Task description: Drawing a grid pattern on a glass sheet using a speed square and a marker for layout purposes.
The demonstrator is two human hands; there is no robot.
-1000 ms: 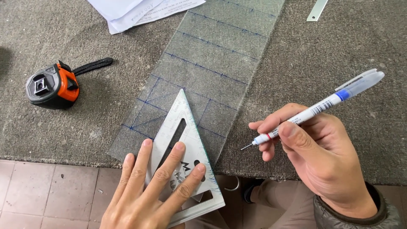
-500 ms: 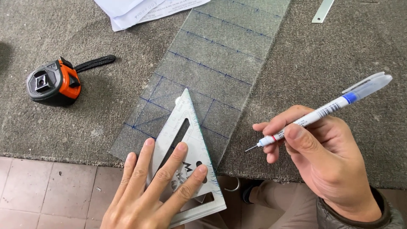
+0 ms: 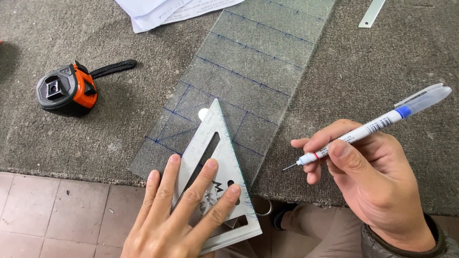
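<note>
A long clear glass pane point(image 3: 248, 71) with blue marker lines lies on the grey carpeted bench. A metal triangular square point(image 3: 217, 153) rests on its near end, its base sticking out over the bench edge. My left hand point(image 3: 179, 215) lies flat on the square, fingers spread, pressing it down. My right hand point(image 3: 368, 177) grips a white marker pen point(image 3: 373, 129) with a blue band. The pen's fine tip hovers to the right of the pane, apart from it.
An orange and black tape measure point(image 3: 67, 90) sits on the carpet at left. White papers point(image 3: 167, 9) lie at the far edge. A metal ruler end point(image 3: 372, 13) shows at the top right. Below the bench edge are floor tiles point(image 3: 52, 215) and my trouser leg.
My right hand with the pen has drifted slightly right and down, away from the pane. The left hand stays on the square.
</note>
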